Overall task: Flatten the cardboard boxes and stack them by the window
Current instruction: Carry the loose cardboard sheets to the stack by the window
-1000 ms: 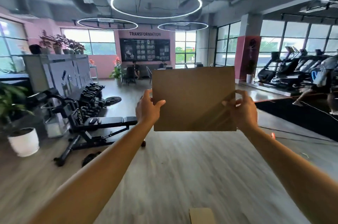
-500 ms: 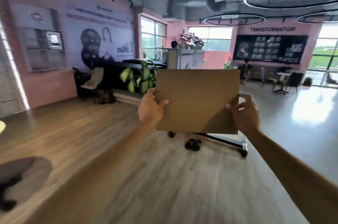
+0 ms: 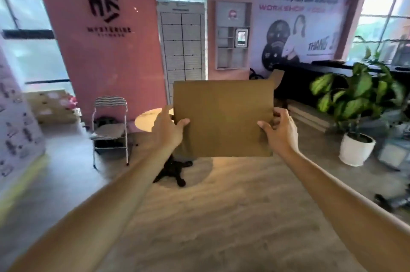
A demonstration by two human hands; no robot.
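I hold a flattened brown cardboard box [image 3: 223, 118] upright in front of me at chest height. My left hand [image 3: 167, 128] grips its left edge, thumb on the near face. My right hand [image 3: 279, 130] grips the right edge in the same way. Both arms are stretched forward. Far left, beside a large window [image 3: 26, 54], brown cardboard [image 3: 51, 105] lies low on the floor, blurred.
A folding chair [image 3: 111, 129] stands left of centre before a pink logo panel [image 3: 106, 38]. A round table [image 3: 153, 119] on a black foot sits behind the held box. A potted plant [image 3: 357, 114] and a dark counter are on the right. Wooden floor stretches ahead.
The view has swung far to the left, from the gym equipment past the plant to the pink panel and chair. My hands keep the same hold on the cardboard.
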